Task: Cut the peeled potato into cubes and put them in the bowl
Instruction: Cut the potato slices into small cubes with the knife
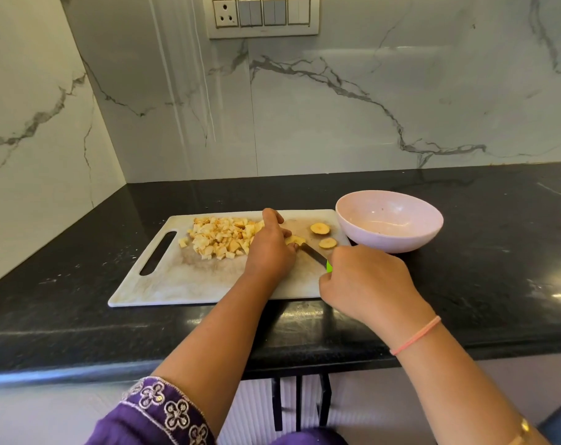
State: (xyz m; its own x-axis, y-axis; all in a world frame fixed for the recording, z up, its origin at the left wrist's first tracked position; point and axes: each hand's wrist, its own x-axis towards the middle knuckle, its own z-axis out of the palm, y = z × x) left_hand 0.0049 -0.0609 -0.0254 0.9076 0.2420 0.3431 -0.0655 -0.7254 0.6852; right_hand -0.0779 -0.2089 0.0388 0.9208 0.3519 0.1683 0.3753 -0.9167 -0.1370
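Along a kitchen corner, a white marble-veined wall (337,107) carrying a switch panel (263,16) is rising behind a black stone countertop (80,316), where a person is working over a pale cutting board (182,284) that is lying flat with its handle slot to the left. A pink bowl (411,242) is sitting on the countertop just beside the board's far right corner, holding no potato. The right hand (366,284), a pink thread (415,337) circling its wrist, is curling its fingers round the green handle of a knife (314,254), the dark blade pointing up and left across the board. The left hand (269,252), reaching out of a purple embroidered sleeve (163,409), is bending its fingers down and pinning a small potato piece (295,240) to the board, fingertips touching the piece right by the blade's tip (whether the edge is actually touching the potato cannot be told). A heap of potato cubes (221,236) is lying on the far left half of the board, touching the left hand's knuckles. Two round slices (320,228) are resting flat on the board between the held piece and the bowl, one behind the other.
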